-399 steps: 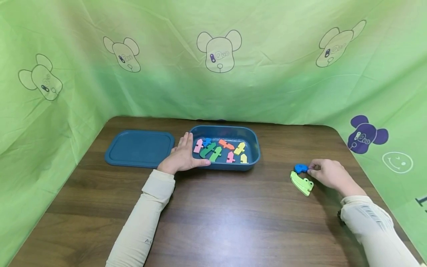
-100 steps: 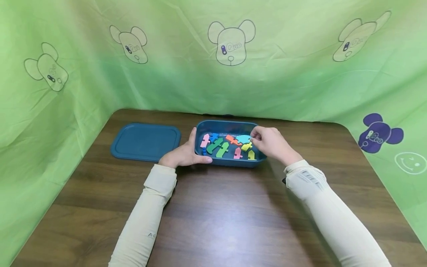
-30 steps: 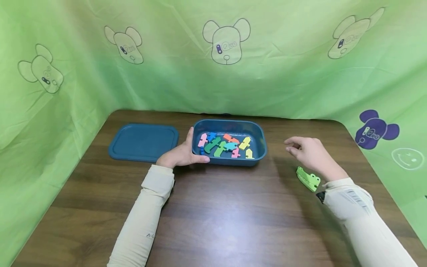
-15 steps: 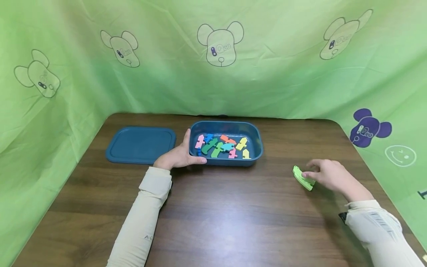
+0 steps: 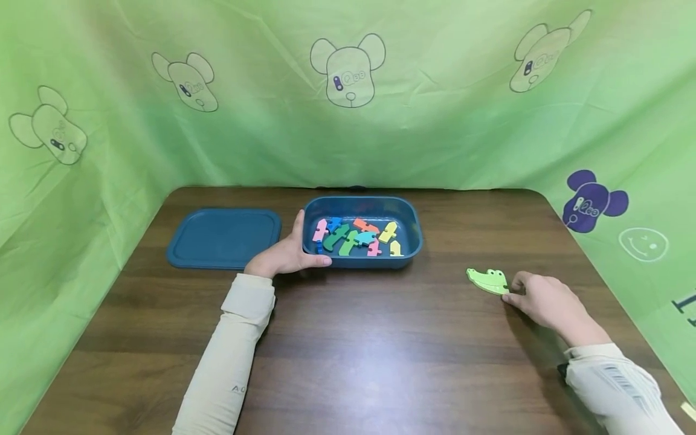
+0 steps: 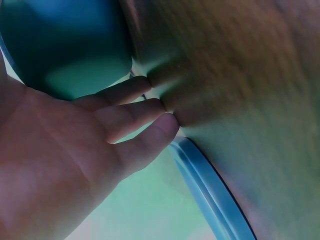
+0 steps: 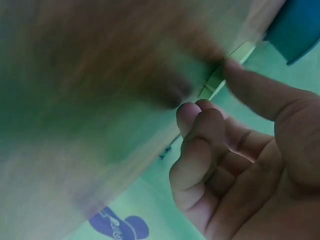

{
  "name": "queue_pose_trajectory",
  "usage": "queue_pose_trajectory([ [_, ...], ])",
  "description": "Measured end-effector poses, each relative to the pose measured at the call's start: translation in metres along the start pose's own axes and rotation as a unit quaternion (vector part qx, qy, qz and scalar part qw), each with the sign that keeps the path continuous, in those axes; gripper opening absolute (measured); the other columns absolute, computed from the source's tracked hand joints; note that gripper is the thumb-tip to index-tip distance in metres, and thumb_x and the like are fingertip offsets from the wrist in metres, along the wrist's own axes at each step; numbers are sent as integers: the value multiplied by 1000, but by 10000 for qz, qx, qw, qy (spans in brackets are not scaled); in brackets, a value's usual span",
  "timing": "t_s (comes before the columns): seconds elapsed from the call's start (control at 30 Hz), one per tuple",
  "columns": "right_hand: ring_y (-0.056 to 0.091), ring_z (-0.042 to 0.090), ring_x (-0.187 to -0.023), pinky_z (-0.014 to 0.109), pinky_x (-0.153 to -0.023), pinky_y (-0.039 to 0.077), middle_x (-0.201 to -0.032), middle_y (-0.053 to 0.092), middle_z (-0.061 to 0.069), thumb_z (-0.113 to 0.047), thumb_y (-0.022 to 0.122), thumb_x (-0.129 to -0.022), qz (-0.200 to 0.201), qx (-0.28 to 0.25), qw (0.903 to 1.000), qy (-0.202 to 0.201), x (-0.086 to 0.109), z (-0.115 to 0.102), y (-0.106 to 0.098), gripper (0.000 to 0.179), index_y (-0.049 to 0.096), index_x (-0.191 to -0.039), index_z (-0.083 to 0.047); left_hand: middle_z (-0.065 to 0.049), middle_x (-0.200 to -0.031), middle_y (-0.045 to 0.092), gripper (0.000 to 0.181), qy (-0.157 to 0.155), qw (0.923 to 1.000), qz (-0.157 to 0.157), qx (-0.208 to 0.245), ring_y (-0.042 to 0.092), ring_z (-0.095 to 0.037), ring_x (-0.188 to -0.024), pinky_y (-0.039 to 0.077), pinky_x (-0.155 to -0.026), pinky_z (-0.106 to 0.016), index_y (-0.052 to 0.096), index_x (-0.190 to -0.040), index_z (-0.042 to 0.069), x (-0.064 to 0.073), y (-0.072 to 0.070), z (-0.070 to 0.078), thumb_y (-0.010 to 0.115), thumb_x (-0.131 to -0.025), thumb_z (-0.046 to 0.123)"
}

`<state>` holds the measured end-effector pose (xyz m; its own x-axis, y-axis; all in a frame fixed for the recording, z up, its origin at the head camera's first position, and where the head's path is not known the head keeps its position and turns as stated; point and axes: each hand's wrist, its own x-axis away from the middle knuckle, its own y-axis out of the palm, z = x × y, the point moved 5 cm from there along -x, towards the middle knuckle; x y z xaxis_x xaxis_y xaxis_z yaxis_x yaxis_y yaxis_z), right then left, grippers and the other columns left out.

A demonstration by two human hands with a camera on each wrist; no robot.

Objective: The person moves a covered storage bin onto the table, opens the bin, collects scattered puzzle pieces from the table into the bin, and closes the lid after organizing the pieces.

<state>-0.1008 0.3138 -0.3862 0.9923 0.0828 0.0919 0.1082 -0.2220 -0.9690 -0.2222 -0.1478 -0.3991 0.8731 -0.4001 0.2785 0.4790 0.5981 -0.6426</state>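
A lime-green crocodile-head puzzle piece lies on the table at the right. My right hand has its thumb and index finger at the piece's right end, pinching it; in the right wrist view its green edge shows between them. My left hand rests against the left end of the blue box. Its thumb lies along the front wall, and in the left wrist view the straight fingers reach down to the tabletop. Inside the box are several coloured puzzle pieces, including a teal one and a yellow one.
A flat blue lid lies left of the box, close to my left hand. Green printed curtains hang behind and at both sides of the brown wooden table.
A blue piece left the right side and a teal piece entered the box. My right hand moved back right to the crocodile piece, which has turned more level. My left hand stayed at the box.
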Motion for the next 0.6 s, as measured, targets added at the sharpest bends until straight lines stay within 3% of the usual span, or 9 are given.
queue_pose_trajectory([
  [0.2, 53, 22, -66, 49, -58, 44, -73, 61, -2, -17, 76, -87, 333, -55, 9990, -306, -5, -3, -2, 14, 64, -86, -9, -24, -162, 19, 134, -120, 9999, -72, -60, 47, -40, -130, 41, -105, -51, -25, -157, 21, 1, -1, 0, 76, -81, 64],
  [0.6, 56, 20, -66, 48, -60, 46, -75, 63, -1, -12, 78, -83, 349, -104, 9974, -624, -8, -6, 0, 14, 64, -86, -9, -26, -161, 21, 133, -135, 9999, -73, -45, 51, -41, -125, 44, -103, -50, -25, -157, 22, 2, -1, 1, 75, -81, 64],
])
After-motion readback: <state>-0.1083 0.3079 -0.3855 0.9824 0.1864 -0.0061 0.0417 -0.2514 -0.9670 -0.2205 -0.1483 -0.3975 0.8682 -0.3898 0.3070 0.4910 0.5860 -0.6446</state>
